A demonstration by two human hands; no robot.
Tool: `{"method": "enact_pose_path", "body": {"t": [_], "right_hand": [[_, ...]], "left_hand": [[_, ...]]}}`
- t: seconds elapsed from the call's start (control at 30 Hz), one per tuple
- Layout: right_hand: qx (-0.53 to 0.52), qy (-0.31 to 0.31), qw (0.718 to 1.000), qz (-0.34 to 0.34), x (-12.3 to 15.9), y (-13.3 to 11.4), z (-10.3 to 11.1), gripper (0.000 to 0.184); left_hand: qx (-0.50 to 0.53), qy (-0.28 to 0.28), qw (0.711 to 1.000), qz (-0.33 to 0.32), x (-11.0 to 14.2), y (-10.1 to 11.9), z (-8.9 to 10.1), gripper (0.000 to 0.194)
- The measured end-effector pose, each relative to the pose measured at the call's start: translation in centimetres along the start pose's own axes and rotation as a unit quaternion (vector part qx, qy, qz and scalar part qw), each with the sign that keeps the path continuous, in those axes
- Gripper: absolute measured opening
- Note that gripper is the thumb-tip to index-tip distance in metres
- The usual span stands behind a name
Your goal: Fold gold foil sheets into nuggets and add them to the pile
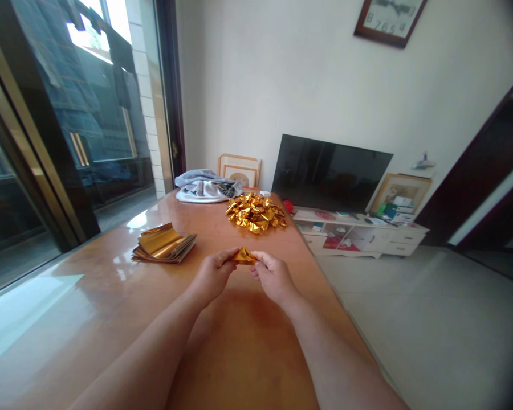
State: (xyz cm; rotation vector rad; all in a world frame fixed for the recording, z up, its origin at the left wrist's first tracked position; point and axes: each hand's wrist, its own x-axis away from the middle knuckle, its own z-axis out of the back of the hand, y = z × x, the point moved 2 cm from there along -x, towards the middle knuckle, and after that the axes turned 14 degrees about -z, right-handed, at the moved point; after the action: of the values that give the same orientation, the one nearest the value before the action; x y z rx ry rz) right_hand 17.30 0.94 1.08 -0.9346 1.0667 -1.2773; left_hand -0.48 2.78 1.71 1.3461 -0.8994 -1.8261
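A small folded piece of gold foil paper (244,255) is stretched between my two hands above the wooden table (239,353). My left hand (214,275) pinches its left end. Its right end is pinched by my right hand (275,276). The paper rises to a peak in the middle. Beyond my hands lies a heap of folded gold foil pieces (256,213). To the left, a stack of flat gold foil sheets (162,244) rests on the table, its edges fanned and curling.
Grey and white cloth (207,187) lies bunched at the table's far end. The table's right edge runs close by my right arm. Past it stand a low white cabinet (374,239) and a dark television (331,173). A glass door (64,114) borders the left side.
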Motion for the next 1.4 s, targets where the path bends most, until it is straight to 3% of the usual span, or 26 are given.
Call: {"method": "enact_pose_path", "body": {"t": [0.2,0.43,0.67,0.9,1.2,1.4], "right_hand": [[-0.009,0.009,1.000,-0.020,0.0,-0.2,0.3,0.033],[-0.033,0.022,0.998,-0.043,-0.2,-0.1,0.2,0.033],[0.006,0.017,0.999,-0.028,-0.4,0.5,0.2,0.027],[0.042,0.015,0.999,0.002,-0.4,0.6,0.4,0.031],[0.044,0.028,0.999,-0.009,-0.7,1.3,0.3,0.028],[0.045,0.035,0.998,-0.027,-0.9,1.5,0.3,0.029]], "left_hand": [[0.004,0.006,1.000,-0.006,0.1,0.0,-0.2,0.049],[0.050,0.019,0.998,0.030,0.1,0.2,-0.3,0.049],[-0.011,0.020,0.999,0.034,0.1,-1.6,-0.2,0.029],[-0.009,-0.001,0.999,0.032,0.1,-1.6,-0.1,0.032],[-0.009,-0.006,0.998,0.054,0.2,-0.9,-0.5,0.033],[-0.018,0.001,0.999,0.036,0.2,-0.6,-0.3,0.042]]}}
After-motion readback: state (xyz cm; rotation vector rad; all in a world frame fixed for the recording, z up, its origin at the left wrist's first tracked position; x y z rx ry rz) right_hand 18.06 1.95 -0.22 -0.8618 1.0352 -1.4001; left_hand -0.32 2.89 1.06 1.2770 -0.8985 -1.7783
